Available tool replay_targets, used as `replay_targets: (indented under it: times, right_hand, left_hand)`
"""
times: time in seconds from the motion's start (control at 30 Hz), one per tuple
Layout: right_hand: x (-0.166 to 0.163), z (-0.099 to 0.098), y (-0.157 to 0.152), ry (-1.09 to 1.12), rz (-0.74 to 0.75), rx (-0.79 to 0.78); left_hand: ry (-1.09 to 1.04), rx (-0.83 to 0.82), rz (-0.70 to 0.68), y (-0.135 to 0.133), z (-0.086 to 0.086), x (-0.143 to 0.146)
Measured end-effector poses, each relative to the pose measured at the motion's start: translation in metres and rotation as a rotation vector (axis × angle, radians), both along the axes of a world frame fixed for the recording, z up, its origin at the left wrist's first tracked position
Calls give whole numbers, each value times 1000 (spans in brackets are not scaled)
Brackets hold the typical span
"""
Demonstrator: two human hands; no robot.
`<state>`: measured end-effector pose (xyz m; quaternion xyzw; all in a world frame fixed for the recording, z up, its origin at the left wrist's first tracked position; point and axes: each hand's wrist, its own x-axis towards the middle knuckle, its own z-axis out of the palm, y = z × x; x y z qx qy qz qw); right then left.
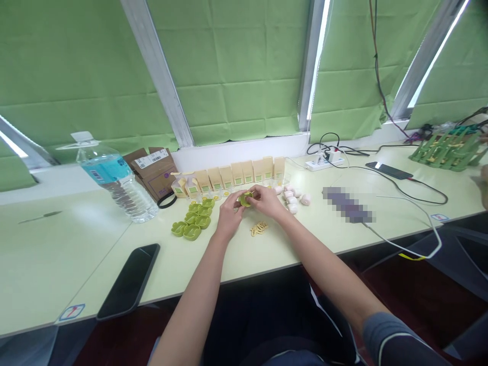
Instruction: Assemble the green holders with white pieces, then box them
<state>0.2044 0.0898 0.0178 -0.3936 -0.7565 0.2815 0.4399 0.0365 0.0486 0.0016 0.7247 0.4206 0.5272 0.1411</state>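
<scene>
Both my hands meet over the middle of the table around one small green cup-like piece (246, 199). My left hand (230, 211) grips it from the left, and my right hand (266, 200) has its fingers closed on the right side. Left of them several similar green pieces (191, 232) lie in a cluster, hollow side up. Just below my hands is a small pile of yellowish, curved bits (259, 229). To the right sit several pale pink, rounded pieces (292, 200). Behind my hands runs a row of small cardboard boxes (238, 174) with green labels.
A large water bottle (118, 178) and an open brown carton (152, 173) stand at left. A black phone (129, 280) lies near the front edge. Rightward are a power strip (324, 160), cables, another phone (389, 170) and a green rack (446, 150). Another person's hand shows at far right.
</scene>
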Motion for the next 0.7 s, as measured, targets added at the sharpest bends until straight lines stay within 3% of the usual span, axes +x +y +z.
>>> replay_targets:
  times: [0.33, 0.53, 0.7]
  right_hand:
    - [-1, -2, 0, 3, -8, 62]
    - [6, 8, -4, -113, -10, 11]
    - [29, 25, 12, -265, -191, 25]
  left_hand:
    - [83, 23, 56, -5, 4, 2]
    - [151, 27, 128, -3, 2, 1]
    - [126, 23, 216, 0, -1, 1]
